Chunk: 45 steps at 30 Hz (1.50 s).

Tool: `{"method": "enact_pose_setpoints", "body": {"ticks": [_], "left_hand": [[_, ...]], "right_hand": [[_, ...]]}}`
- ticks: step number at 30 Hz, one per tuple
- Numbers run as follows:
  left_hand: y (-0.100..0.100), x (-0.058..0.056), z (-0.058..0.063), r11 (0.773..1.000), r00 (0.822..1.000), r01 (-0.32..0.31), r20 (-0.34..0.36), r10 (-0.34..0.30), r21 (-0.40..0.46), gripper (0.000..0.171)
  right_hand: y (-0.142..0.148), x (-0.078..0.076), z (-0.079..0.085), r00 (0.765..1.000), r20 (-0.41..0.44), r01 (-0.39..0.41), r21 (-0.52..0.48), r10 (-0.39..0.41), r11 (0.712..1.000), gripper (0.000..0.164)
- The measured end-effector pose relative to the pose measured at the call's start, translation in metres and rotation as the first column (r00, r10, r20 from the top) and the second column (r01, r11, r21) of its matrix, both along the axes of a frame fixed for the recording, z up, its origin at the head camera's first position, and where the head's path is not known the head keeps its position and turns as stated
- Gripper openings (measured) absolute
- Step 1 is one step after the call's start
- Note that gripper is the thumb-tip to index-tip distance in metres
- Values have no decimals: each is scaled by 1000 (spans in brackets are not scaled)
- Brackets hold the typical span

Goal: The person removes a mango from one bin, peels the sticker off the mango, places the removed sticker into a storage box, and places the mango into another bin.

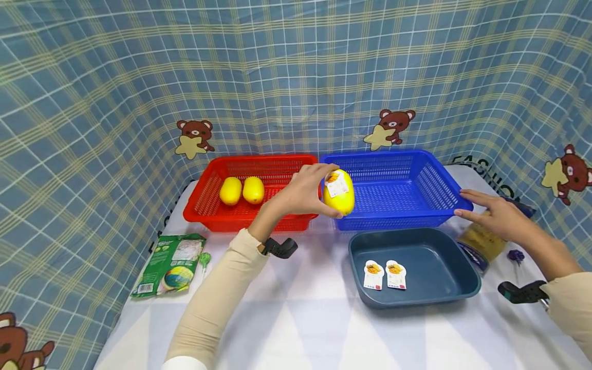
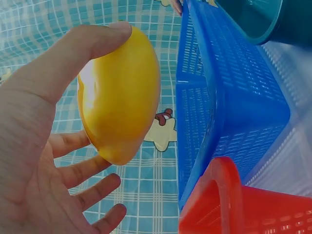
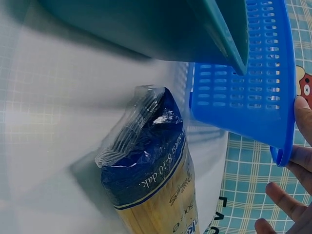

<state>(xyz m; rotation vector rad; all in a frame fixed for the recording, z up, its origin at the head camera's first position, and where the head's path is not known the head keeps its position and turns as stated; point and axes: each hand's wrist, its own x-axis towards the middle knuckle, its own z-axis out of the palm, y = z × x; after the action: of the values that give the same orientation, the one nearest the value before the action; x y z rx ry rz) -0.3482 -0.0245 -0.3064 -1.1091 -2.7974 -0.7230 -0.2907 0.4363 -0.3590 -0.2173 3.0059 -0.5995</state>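
Observation:
My left hand (image 1: 302, 191) holds a yellow mango (image 1: 344, 198) between thumb and fingers, above the place where the two baskets meet. On the mango is a white label (image 1: 336, 184) with a fruit picture; the left wrist view shows mostly its plain side (image 2: 122, 92). At the right front corner of the blue basket (image 1: 388, 222), my right hand (image 1: 501, 218) pinches the rim, thumb on one side and fingers on the other (image 3: 302, 156). Two more mangoes (image 1: 230, 191) lie in the red basket (image 1: 208, 218).
A dark blue-grey tray (image 1: 416, 302) before the blue basket bears two similar labels (image 1: 373, 275). To its right lie a pasta bag (image 3: 156, 195) and a purple lollipop (image 1: 515, 255). On the left are a green packet (image 1: 168, 264) and a green lollipop (image 1: 204, 259). Plaid cloth (image 1: 296, 77) rises behind.

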Motion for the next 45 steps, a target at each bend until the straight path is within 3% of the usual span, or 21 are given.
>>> {"method": "enact_pose_setpoints", "body": {"ticks": [15,30,45], "left_hand": [[-30,45,-17,998,997,49,-66,-47,28,103],[-47,86,-44,996,997,47,-64,-42,74,106],[-65,103,-88,998,1000,20,3,-20,65,107]], "right_hand": [[-3,3,0,1000,3,-3,-24,4,1000,79],[-3,3,1,999,36,12,-31,-11,999,80],[-4,3,-1,999,43,30,-33,-28,999,82]]}}
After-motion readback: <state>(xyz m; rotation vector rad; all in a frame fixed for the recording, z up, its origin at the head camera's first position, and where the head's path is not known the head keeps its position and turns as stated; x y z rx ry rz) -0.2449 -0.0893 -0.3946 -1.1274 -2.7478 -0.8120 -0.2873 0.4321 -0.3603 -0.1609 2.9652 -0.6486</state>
